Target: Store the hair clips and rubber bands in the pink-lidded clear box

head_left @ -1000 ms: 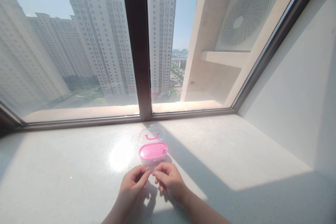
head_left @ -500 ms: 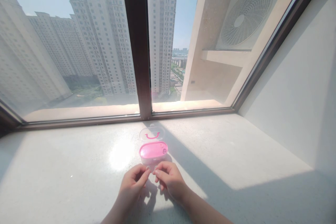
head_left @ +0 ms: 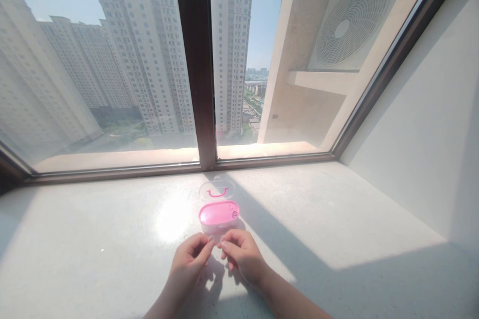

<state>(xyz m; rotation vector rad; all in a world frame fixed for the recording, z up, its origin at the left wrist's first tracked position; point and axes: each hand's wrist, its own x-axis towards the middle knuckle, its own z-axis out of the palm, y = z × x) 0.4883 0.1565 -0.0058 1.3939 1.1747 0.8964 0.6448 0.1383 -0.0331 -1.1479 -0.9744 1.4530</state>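
My left hand (head_left: 192, 254) and my right hand (head_left: 242, 253) are close together over the white sill, each with thumb and forefinger pinched. Small pale curved edges show at both fingertips, too small to tell what they are. Just beyond the fingers stands a small oval box (head_left: 209, 228) with whitish sides. Its top is a pink insert (head_left: 217, 213) with a small round mark at the right end. Behind it, the clear lid (head_left: 204, 191) with a pink curved handle (head_left: 217, 194) lies tipped back, close against the box.
The white sill (head_left: 112, 229) carries a bright glare spot left of the box and a shadow band to the right. A dark brown window frame (head_left: 204, 109) runs along the back. A white wall (head_left: 411, 134) bounds the right side. A tiny white speck (head_left: 102, 250) lies at left.
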